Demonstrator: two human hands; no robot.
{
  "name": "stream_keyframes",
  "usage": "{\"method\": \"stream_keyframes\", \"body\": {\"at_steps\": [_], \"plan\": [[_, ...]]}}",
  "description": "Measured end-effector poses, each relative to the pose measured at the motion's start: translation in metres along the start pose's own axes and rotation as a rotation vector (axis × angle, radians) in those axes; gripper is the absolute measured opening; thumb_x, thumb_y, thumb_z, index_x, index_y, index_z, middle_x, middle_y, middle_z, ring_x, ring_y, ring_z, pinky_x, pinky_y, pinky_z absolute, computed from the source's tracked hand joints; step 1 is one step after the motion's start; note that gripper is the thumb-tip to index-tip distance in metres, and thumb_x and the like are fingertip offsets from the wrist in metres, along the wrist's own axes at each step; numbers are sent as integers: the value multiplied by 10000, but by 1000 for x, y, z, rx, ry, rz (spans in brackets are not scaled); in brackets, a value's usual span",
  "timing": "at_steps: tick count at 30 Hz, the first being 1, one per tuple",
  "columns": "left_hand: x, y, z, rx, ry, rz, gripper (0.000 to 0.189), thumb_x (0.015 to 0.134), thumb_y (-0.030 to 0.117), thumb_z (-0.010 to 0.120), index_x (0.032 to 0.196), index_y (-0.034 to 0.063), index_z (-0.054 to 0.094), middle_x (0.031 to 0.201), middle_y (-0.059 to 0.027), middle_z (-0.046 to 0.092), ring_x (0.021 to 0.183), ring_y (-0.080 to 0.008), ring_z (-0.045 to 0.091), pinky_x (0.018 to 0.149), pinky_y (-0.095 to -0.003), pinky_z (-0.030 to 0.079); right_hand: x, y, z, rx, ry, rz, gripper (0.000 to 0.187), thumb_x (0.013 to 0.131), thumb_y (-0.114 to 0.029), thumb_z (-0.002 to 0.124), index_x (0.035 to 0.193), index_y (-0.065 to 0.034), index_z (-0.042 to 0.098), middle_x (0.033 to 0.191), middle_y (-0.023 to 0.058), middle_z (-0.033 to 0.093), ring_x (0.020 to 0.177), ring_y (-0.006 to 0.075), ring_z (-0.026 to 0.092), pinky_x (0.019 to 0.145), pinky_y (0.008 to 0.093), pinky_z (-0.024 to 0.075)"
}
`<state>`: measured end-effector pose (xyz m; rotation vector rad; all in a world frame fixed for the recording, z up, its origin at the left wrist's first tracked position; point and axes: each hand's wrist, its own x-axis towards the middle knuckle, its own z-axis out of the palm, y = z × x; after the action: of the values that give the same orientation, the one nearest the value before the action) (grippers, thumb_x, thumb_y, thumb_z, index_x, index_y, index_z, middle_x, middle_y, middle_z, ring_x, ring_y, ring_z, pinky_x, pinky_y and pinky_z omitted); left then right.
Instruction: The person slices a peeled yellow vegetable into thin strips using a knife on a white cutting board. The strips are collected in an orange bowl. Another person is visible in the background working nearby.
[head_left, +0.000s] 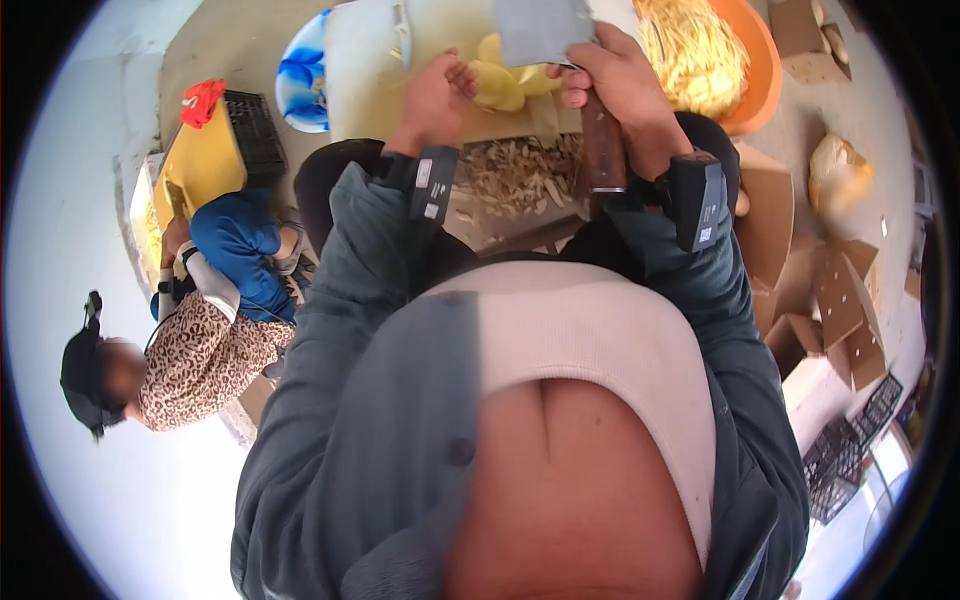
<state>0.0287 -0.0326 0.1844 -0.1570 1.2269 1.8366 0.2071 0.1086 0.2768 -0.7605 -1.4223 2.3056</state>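
My right hand (630, 86) grips a cleaver by its brown wooden handle (602, 146). The cleaver's broad grey blade (544, 31) lies over the far part of a pale cutting board (367, 109). Several peeled yellow potatoes (497, 88) rest on the board, partly hidden under the blade and beside my right fingers. To their left, my left hand (437, 97) hovers with its fingers curled in, and nothing shows in it. A small light-handled knife or peeler (403, 36) lies farther off on the board.
An orange basin (761, 64) at the right holds cut potato strips (694, 60). At the left is a blue-and-white basin (302, 79). Peelings (517, 176) lie below the board. Another person (217, 330) sits left by a yellow board (206, 150). Cardboard boxes (844, 307) stand right.
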Motion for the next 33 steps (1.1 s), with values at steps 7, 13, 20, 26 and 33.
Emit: {"method": "stream_keyframes", "body": {"at_steps": [7, 13, 20, 26, 33], "plan": [[-32, 9, -17, -54, -10, -36, 249, 910, 149, 580, 1147, 91, 528, 859, -57, 589, 778, -190, 589, 705, -317, 501, -17, 16, -16, -155, -220, -430, 90, 920, 6, 441, 956, 88, 447, 905, 101, 459, 779, 87, 448, 714, 195, 428], [-40, -5, -33, 7, -13, -123, 207, 920, 167, 567, 1118, 124, 525, 836, -25, 580, 764, -168, 593, 666, -291, 488, -20, -1, 5, 647, -99, 123, 126, 918, 17, 467, 979, 124, 443, 909, 102, 447, 778, 87, 455, 710, 197, 441], [-47, -13, -49, 98, 9, -112, 178, 928, 201, 584, 1085, 124, 553, 832, -13, 575, 756, -159, 590, 659, -300, 494, -12, 19, -13, 638, 75, 242, 199, 871, 53, 475, 1034, 158, 428, 838, 110, 488, 608, 78, 457, 557, 199, 439], [-55, -18, -54, 114, 36, -163, 218, 932, 207, 583, 1131, 118, 568, 865, -26, 574, 769, -165, 573, 668, -307, 493, -13, 18, -21, 620, 138, 307, 102, 865, 41, 430, 944, 104, 444, 846, 144, 521, 572, 94, 451, 534, 231, 445], [-72, -24, -60, 162, 70, -209, 235, 939, 190, 564, 1163, 119, 575, 866, -23, 582, 779, -165, 583, 680, -308, 493, -27, 11, -22, 636, 163, 344, 69, 837, 52, 420, 904, 66, 428, 823, 150, 536, 562, 107, 450, 522, 239, 444]]}}
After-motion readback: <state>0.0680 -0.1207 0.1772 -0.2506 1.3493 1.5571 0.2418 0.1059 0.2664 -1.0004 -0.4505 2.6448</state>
